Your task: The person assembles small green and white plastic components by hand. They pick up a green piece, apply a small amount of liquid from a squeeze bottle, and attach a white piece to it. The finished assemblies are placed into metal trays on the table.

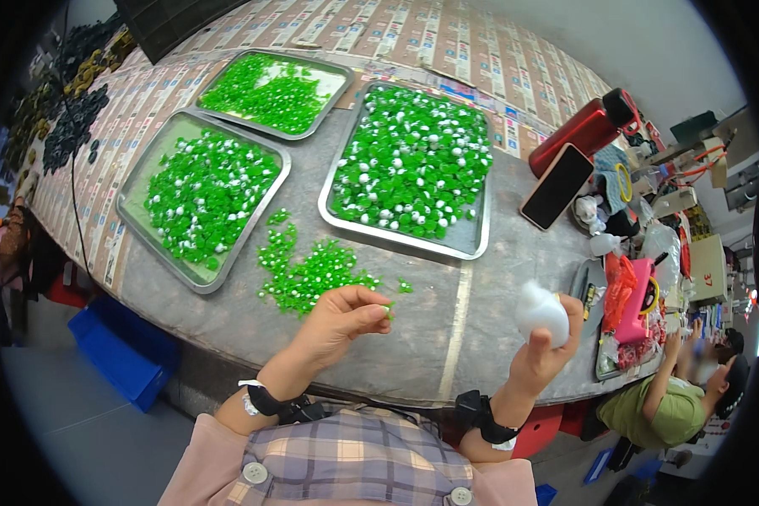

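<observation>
My left hand (333, 327) is closed in a pinch on a small green piece (388, 310), just in front of a loose pile of small green pieces with white bits (316, 268). In my right hand (546, 358), off to the right above the table, is a white squeeze bottle (541, 316), its tip blurred. Beyond the pile lies a metal tray (396, 238) heaped with green pieces and white beads. A second tray (266, 207) to its left holds a similar mix. Farther back, another tray (333, 105) carries mostly green pieces.
A phone (557, 187) leans by a red flask (578, 135) at the right. Past them are a pink container (637, 304) and assorted clutter. Another person in green (670, 409) sits at far right. A blue bin (122, 350) stands below the table's left edge.
</observation>
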Demonstrator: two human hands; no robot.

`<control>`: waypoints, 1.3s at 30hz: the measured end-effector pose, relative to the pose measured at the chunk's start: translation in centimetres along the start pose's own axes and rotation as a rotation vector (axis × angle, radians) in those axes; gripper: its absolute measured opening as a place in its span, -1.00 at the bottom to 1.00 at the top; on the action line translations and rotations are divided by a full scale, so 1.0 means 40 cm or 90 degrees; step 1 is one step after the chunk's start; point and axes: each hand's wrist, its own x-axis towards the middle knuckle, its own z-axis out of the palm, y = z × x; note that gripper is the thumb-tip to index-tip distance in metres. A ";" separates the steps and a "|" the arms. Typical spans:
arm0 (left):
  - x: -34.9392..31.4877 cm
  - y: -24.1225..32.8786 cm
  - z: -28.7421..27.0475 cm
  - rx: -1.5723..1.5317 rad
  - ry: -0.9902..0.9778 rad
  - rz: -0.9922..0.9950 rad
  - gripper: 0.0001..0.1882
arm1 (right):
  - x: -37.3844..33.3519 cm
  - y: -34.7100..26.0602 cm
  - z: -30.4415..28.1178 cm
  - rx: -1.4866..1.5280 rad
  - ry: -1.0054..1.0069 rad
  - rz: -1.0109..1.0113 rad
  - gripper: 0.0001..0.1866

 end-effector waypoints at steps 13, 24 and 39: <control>-0.007 0.000 -0.005 -0.019 -0.031 -0.014 -0.91 | -0.071 -0.049 0.141 -0.073 -0.040 -0.132 -0.42; -0.006 -0.001 -0.005 -0.007 -0.026 -0.017 -0.86 | -0.069 -0.041 0.146 -0.079 -0.071 -0.152 -0.46; -0.005 -0.001 -0.001 -0.001 -0.029 -0.023 -0.88 | -0.064 -0.036 0.139 -0.076 -0.031 -0.165 -0.47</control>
